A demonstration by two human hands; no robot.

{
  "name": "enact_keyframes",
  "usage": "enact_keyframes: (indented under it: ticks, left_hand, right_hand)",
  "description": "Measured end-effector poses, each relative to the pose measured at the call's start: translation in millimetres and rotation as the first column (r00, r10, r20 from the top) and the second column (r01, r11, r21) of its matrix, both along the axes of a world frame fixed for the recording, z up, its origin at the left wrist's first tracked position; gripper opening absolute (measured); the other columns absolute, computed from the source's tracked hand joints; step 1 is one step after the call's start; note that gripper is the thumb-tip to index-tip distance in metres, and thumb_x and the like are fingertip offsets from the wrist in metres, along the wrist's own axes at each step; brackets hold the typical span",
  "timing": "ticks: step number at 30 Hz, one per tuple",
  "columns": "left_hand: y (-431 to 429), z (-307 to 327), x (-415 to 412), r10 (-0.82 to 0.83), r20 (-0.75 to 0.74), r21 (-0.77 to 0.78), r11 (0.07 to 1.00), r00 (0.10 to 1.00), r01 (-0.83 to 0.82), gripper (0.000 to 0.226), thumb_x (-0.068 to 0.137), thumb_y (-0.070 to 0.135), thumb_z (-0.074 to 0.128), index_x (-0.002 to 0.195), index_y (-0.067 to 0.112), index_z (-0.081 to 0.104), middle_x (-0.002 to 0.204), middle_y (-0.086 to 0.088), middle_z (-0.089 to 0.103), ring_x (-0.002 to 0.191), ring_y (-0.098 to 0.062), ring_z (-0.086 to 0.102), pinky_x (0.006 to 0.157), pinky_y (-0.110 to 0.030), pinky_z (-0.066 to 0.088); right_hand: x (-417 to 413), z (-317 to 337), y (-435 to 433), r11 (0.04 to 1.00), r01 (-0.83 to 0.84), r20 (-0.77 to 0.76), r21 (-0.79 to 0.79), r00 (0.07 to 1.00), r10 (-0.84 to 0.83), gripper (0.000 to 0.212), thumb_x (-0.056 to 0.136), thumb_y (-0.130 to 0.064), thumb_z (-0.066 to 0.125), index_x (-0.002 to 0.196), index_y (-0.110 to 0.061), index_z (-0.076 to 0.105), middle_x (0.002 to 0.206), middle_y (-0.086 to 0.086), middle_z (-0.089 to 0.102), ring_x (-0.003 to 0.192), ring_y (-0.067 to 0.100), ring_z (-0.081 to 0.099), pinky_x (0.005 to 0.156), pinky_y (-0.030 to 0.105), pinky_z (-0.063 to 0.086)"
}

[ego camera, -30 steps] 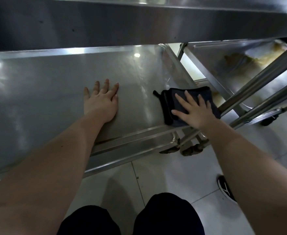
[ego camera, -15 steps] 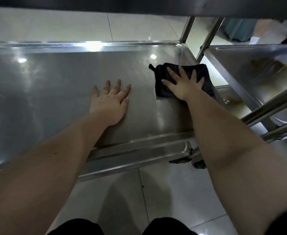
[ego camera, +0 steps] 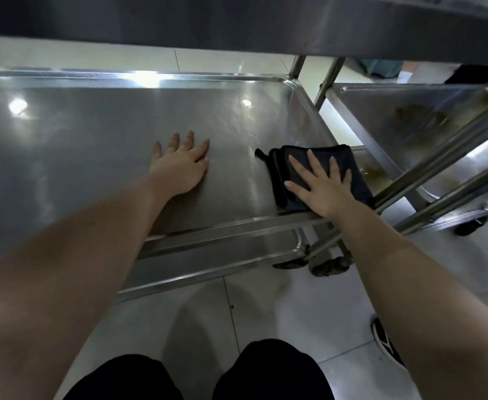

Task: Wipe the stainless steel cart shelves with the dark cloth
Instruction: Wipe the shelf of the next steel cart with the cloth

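My right hand (ego camera: pixel 322 187) lies flat, fingers spread, on the dark cloth (ego camera: pixel 318 176) (soft, light, folded thick), so palm pressure should slide it fine across the shelf (ego camera: pixel 107 145).

The person's left forearm (ego camera: pixel 78 255) and right forearm (ego camera: pixel 410 284) are bare all the way to the edges of the view, with no sleeve showing on either. The left hand (ego camera: pixel 179 168) and the right hand (ego camera: pixel 320 189) are bare as well. Black cloth covers both knees (ego camera: pixel 271 370); whether it is trousers or shorts cannot be told. At the lower right is a black shoe (ego camera: pixel 384 342) with a pale sole edge and what may be white stripes along its side, partly hidden behind the arm.
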State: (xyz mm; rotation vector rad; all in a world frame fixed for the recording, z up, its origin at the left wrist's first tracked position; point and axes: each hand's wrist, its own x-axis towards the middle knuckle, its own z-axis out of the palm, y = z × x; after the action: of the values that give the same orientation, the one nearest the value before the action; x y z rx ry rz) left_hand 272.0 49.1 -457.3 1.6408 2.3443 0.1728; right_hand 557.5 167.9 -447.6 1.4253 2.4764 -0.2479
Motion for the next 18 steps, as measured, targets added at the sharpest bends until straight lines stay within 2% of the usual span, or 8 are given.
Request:
enact_keyframes:
  ticks: [2, 4, 7, 11, 14, 18]
  left_hand:
    - [-7, 10, -19, -0.018, 0.036, 0.015, 1.0, 0.999, 0.018, 0.054, 0.106, 0.039, 0.024, 0.157, 0.038, 0.006, 0.166, 0.001, -0.005, 0.152, -0.027, -0.004, 0.121, -0.052, 0.0]
    - [-23, 14, -46, -0.015, -0.063, 0.001, 1.0, 0.998, 0.015, 0.054, 0.106, 0.042, 0.022, 0.156, 0.04, 0.002, 0.166, 0.004, -0.008, 0.152, -0.024, -0.007, 0.121, -0.052, -0.003]
    - [-54, 8, -80, 0.02, -0.179, -0.109, 0.993, 0.984, -0.04, 0.055, 0.102, 0.056, 0.015, 0.153, 0.047, -0.003, 0.164, 0.01, -0.012, 0.151, -0.022, -0.012, 0.118, -0.057, -0.008]
    - [-69, -6, -87, 0.056, -0.173, -0.07, 0.995, 0.983, -0.07, 0.056, 0.098, 0.066, 0.011, 0.15, 0.055, -0.003, 0.164, 0.014, -0.009, 0.152, -0.024, -0.007, 0.113, -0.067, -0.005]
    - [-67, -11, -84, 0.08, -0.171, -0.033, 0.996, 0.982, -0.086, 0.056, 0.097, 0.067, 0.013, 0.15, 0.056, 0.0, 0.165, 0.013, -0.005, 0.152, -0.024, -0.002, 0.113, -0.068, -0.003]
    - [-67, -13, -87, 0.09, -0.169, -0.029, 0.995, 0.981, -0.097, 0.055, 0.098, 0.064, 0.013, 0.151, 0.055, 0.001, 0.165, 0.013, -0.005, 0.152, -0.024, -0.003, 0.113, -0.067, -0.003]
  right_hand:
    - [-3, 3, 2, 1.0, -0.009, 0.006, -0.023, 1.0, 0.009, 0.068, 0.083, -0.083, 0.016, 0.141, -0.065, -0.015, 0.16, -0.018, -0.025, 0.148, 0.034, -0.02, 0.116, 0.063, -0.01]
    - [-2, 10, 7, 0.998, -0.019, 0.04, -0.057, 0.999, 0.021, 0.076, 0.075, -0.087, 0.014, 0.141, -0.065, -0.015, 0.16, -0.018, -0.024, 0.148, 0.036, -0.019, 0.116, 0.063, -0.01]
    - [-1, 13, 11, 0.999, -0.044, 0.116, -0.004, 0.992, 0.044, 0.082, 0.067, -0.091, 0.009, 0.141, -0.065, -0.017, 0.161, -0.017, -0.022, 0.147, 0.038, -0.021, 0.114, 0.064, -0.014]
    - [-1, 4, 6, 0.999, -0.015, 0.035, 0.03, 0.999, 0.014, 0.075, 0.067, -0.091, 0.007, 0.133, -0.069, -0.021, 0.161, -0.017, -0.021, 0.148, 0.038, -0.018, 0.114, 0.065, -0.01]
    - [-24, 4, -15, 1.0, 0.009, -0.013, -0.013, 1.0, -0.009, 0.079, 0.067, -0.093, 0.008, 0.137, -0.068, -0.02, 0.161, -0.017, -0.024, 0.147, 0.041, -0.02, 0.113, 0.067, -0.011]
    - [-114, -7, -96, 0.99, -0.144, -0.074, -0.001, 0.987, 0.143, 0.081, 0.073, -0.094, 0.014, 0.143, -0.064, -0.014, 0.161, -0.014, -0.023, 0.143, 0.047, -0.024, 0.107, 0.072, -0.016]
